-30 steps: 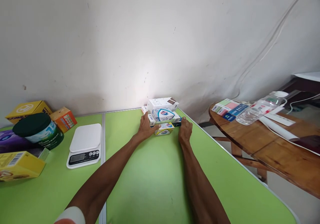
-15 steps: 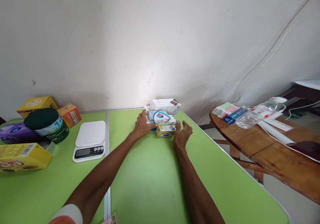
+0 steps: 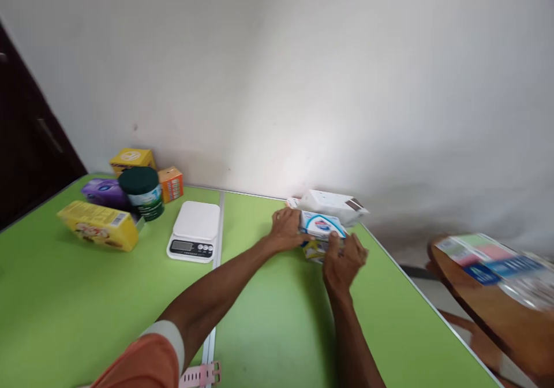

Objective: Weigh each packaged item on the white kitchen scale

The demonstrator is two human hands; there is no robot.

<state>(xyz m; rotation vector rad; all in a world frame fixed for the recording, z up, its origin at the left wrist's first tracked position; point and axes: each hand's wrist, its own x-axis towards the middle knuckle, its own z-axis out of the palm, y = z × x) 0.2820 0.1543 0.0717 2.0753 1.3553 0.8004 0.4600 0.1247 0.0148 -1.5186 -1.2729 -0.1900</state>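
A small pile of boxes sits near the far edge of the green table [image 3: 268,319]. A white and blue soap box [image 3: 322,225] lies on top of a yellow box [image 3: 312,250], with a white carton [image 3: 335,204] behind them. My left hand [image 3: 286,230] rests against the left end of the soap box, fingers curled on it. My right hand [image 3: 345,255] is in front of the pile, fingers closed on the soap box's right front side and covering most of the yellow box.
A white kitchen scale [image 3: 194,230] stands left of the pile. Further left are a dark green lidded tub [image 3: 142,192], an orange box [image 3: 171,183], yellow boxes [image 3: 99,224] and a purple pack [image 3: 101,190]. A round wooden table [image 3: 497,307] with coloured packs stands at right.
The view has swung left, so everything sits further right in the picture. My right hand has moved from beside the pile onto the front of the soap box. My left hand stays on the box's left end.
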